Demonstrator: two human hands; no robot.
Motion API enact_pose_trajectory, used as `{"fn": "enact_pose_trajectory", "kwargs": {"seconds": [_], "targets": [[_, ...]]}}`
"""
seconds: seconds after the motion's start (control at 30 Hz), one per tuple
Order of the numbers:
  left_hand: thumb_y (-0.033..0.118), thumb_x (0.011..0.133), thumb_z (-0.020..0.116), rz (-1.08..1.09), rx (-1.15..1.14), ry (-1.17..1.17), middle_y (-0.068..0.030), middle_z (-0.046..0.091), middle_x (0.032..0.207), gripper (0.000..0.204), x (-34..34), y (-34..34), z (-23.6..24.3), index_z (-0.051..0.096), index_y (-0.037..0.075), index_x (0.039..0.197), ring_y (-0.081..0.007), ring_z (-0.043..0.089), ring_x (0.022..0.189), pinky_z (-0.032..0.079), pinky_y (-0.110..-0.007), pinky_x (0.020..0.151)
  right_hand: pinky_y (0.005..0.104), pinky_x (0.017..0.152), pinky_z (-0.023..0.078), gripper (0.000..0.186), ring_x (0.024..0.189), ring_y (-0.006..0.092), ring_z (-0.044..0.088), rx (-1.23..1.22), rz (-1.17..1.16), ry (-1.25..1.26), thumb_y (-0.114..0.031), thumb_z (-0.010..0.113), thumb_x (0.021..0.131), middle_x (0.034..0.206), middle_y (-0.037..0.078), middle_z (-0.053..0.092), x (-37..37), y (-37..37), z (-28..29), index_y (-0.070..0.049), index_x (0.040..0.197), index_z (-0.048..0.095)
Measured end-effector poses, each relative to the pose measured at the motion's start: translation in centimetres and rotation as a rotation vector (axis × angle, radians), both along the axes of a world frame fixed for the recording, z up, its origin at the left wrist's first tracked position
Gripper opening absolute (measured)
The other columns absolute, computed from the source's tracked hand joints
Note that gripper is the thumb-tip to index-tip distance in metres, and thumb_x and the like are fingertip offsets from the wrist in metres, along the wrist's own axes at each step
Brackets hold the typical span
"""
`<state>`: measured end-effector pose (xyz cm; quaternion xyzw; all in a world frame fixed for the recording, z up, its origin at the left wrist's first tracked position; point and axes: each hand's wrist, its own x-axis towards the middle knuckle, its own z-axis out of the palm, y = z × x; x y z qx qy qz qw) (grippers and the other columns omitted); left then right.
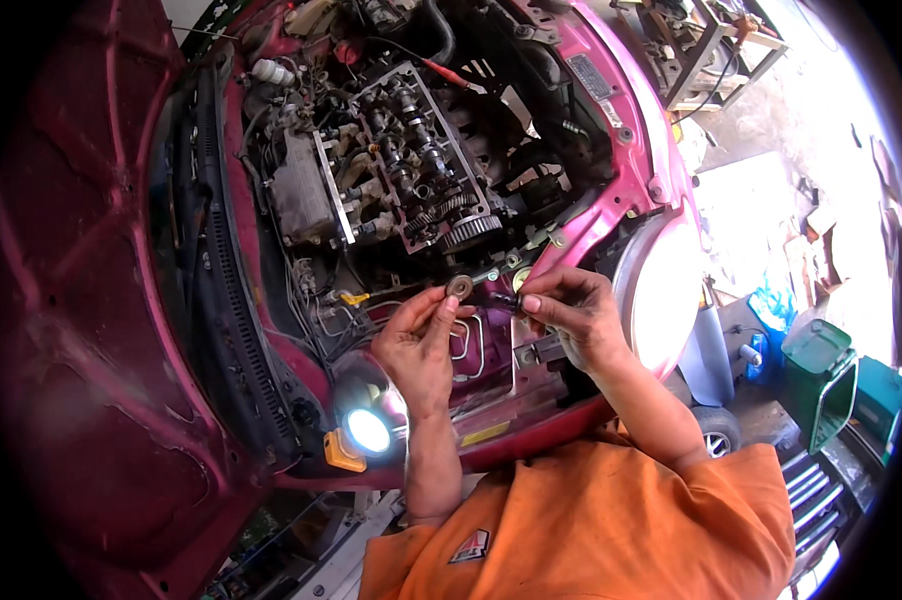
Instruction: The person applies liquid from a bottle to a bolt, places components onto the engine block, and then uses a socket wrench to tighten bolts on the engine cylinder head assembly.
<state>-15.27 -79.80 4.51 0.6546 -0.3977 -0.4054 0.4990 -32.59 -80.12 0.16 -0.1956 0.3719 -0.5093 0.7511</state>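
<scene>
Between the thumb and fingers of my left hand [421, 340] I pinch a small round washer [460, 287] with a hole in its middle. My right hand [586, 315], just across from it, pinches a short dark cylindrical part [504, 299]; its exact kind is too small to tell. The two parts are close together but apart. Both hands are above the front edge of a pink car's engine bay. Beyond them lies the opened engine [416, 150], its camshafts [431, 160] and a toothed pulley [471, 232] bare.
The raised hood [81, 330] fills the left side. A lit work lamp [367, 430] with a yellow part rests by my left forearm. A red-handled tool [446, 73] lies across the far engine bay. Green bins [819, 385] and a metal rack [716, 55] stand at right.
</scene>
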Motion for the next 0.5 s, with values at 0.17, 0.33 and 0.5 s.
{"fn": "enact_pose_trajectory", "kwargs": {"seconds": [0.17,0.33,0.5], "targets": [[-0.002,0.082,0.067,0.043,-0.05,-0.041,-0.0156,0.068,0.086,0.017,-0.3,1.0,1.3,0.063,-0.009,0.098,-0.0213,0.069,0.071,0.051,-0.023,0.057,0.0209,0.055,0.051,0.015,0.061,0.0106,0.064,0.033,0.025,0.015,-0.008,0.072,0.082,0.075,0.007,0.068,1.7,0.1,0.7,0.002,0.091,0.065],[-0.002,0.081,0.068,0.045,-0.106,-0.186,-0.0144,0.069,0.083,0.017,-0.9,1.8,1.3,0.064,-0.008,0.096,-0.0171,0.068,0.073,0.051,-0.021,0.062,0.0238,0.056,0.053,0.012,0.061,0.0139,0.065,0.043,0.008,-0.002,-0.005,0.071,0.081,0.075,0.01,0.067,1.8,0.1,1.1,0.003,0.089,0.064],[-0.001,0.082,0.069,0.014,-0.185,-0.418,-0.0129,0.069,0.081,0.016,-2.3,1.8,1.4,0.065,-0.007,0.095,-0.0159,0.067,0.073,0.052,-0.022,0.066,0.0243,0.057,0.054,0.013,0.062,0.0146,0.065,0.037,0.0,-0.027,-0.005,0.07,0.082,0.076,0.011,0.067,1.0,0.0,0.9,0.004,0.089,0.064]]}}
